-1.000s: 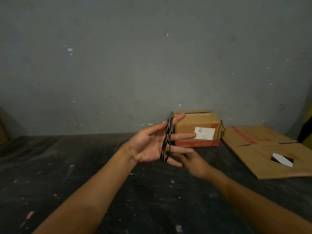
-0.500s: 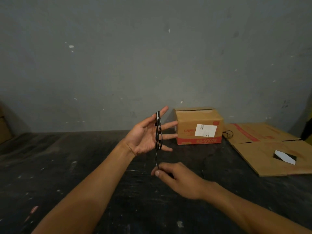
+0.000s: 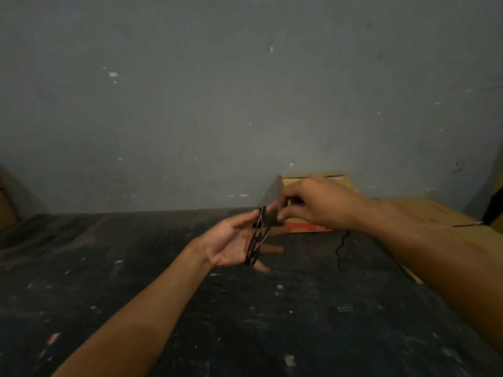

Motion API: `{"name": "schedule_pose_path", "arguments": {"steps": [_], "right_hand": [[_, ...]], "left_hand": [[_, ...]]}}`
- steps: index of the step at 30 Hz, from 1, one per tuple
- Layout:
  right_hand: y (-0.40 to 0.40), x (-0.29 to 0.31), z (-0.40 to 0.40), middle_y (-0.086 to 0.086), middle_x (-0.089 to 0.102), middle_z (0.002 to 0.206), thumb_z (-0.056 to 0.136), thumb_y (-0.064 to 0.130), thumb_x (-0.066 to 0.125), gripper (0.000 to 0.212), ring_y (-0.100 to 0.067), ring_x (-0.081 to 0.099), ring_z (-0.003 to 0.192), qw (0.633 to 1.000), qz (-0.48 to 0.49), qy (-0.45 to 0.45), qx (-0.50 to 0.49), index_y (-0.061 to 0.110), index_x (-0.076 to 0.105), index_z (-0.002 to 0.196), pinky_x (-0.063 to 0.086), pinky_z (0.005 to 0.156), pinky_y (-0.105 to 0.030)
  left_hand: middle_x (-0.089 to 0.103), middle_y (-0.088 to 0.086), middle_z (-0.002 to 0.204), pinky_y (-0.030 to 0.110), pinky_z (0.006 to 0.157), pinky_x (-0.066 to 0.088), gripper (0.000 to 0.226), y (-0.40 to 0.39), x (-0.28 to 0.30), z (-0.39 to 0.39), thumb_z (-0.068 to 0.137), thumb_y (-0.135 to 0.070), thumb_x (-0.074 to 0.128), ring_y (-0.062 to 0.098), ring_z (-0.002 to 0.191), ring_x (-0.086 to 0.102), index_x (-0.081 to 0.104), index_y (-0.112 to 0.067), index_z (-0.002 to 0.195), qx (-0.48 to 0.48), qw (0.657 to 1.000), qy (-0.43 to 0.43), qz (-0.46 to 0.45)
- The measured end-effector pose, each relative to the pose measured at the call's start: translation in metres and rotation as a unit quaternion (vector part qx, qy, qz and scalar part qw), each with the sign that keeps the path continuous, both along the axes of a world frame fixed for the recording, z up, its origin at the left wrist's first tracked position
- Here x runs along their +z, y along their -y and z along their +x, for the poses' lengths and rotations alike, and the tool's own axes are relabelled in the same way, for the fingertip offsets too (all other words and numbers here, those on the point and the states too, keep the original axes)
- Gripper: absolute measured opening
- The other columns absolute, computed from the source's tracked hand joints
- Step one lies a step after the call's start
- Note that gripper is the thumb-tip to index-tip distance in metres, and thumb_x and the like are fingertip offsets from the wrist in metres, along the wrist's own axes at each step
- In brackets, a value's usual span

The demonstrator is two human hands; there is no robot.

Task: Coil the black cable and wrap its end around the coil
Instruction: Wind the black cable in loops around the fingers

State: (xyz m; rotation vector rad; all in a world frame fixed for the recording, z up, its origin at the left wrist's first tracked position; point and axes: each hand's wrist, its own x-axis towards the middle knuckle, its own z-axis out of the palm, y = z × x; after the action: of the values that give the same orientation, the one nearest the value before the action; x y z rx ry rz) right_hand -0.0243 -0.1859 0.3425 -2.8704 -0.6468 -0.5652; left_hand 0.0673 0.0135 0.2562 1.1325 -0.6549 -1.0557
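Glossy black cable [image 3: 255, 242] (cardboard box [image 3: 313, 227])

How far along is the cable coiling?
Done: several loops of the thin black cable sit wound around the open left hand's fingers. In hand: the right hand pinches the cable near the left fingertips, laying another turn. Left: a loose tail dangles toward the dark scuffed table, so more winding remains, then wrapping the end around the coil.
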Motion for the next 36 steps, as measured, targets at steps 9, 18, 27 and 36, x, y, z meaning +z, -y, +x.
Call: {"name": "schedule_pose_path", "arguments": {"steps": [9,18,27,36], "right_hand": [[0.02,0.025,0.019,0.012,0.064,0.084,0.087,0.034,0.066,0.007,-0.005,0.055,0.074,0.999,-0.008,0.034,0.026,0.028,0.067,0.091,0.038,0.058,-0.026],[0.05,-0.005,0.041,0.009,0.069,0.088,0.093,0.019,0.061,0.016,0.0,0.062,0.083,0.986,0.159,0.006,0.041,0.015,0.074,0.101,0.046,0.075,-0.018],[0.044,-0.114,0.039,-0.016,0.069,0.107,0.098,0.007,0.048,0.02,-0.021,0.067,0.098,0.928,0.353,-0.107,0.059,0.008,0.066,0.108,0.054,0.084,-0.044],[-0.022,-0.177,0.011,0.001,0.057,0.065,0.102,0.024,0.042,0.02,-0.007,0.054,0.057,0.917,0.365,-0.154,0.051,0.018,0.061,0.106,0.046,0.054,-0.026]], "left_hand": [[0.041,0.01,0.154,0.068,0.098,0.036,0.047,0.004,0.01,-0.021,0.09,-0.046,0.054,0.042,0.139,0.037,0.051,-0.048,0.136,-0.077,0.996,-0.001,0.034],[0.025,0.016,0.161,0.071,0.103,0.025,0.051,0.007,0.016,-0.034,0.101,-0.045,0.039,0.047,0.144,0.019,0.026,-0.045,0.15,-0.192,0.981,-0.001,-0.022],[0.023,0.015,0.161,0.072,0.102,0.024,0.054,0.012,0.032,-0.033,0.1,-0.043,0.042,0.047,0.143,0.02,0.026,-0.042,0.151,-0.185,0.98,0.027,-0.064],[0.032,0.014,0.158,0.074,0.101,0.026,0.049,0.016,0.031,-0.02,0.098,-0.044,0.039,0.046,0.141,0.029,0.036,-0.044,0.147,-0.105,0.99,0.016,-0.096]]}}
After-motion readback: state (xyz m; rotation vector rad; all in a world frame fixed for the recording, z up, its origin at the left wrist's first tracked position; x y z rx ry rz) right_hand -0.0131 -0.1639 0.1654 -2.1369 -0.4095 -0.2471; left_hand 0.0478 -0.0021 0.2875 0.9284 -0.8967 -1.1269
